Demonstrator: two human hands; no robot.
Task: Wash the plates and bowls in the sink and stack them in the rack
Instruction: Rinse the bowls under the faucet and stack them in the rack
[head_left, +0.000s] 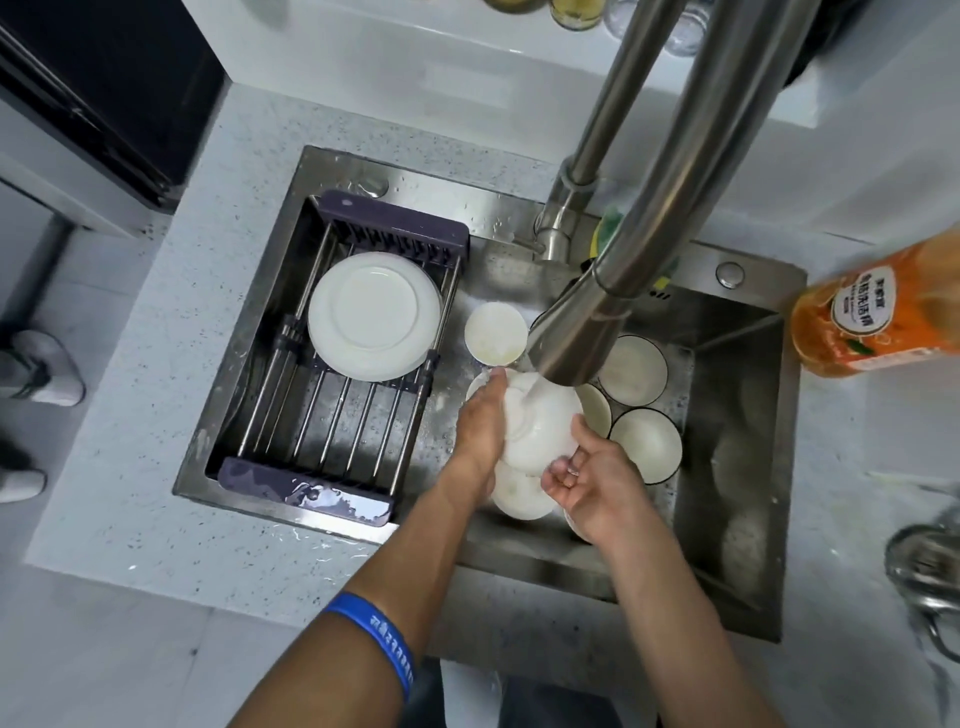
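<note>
the sponge (615, 228) is mostly hidden behind the tap (639, 249). the orange bottle (883, 312) is blurred and cut off by the right edge. the bowls (644, 447) are partly covered.

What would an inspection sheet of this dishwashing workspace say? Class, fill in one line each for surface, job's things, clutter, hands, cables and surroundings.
Surface: wet stainless steel sink set in a speckled white counter.
Job's things: upturned white plates stacked in the dark wire rack; white bowl under the running steel faucet; dark-rimmed bowls waiting in the basin.
Clutter: orange detergent bottle on the right; yellow-green sponge behind the faucet.
Hands: left hand and right hand both hold the white bowl.
Cables: nothing seen.
Surroundings: glass jars on the back ledge; blue wristband on the left arm.
</note>
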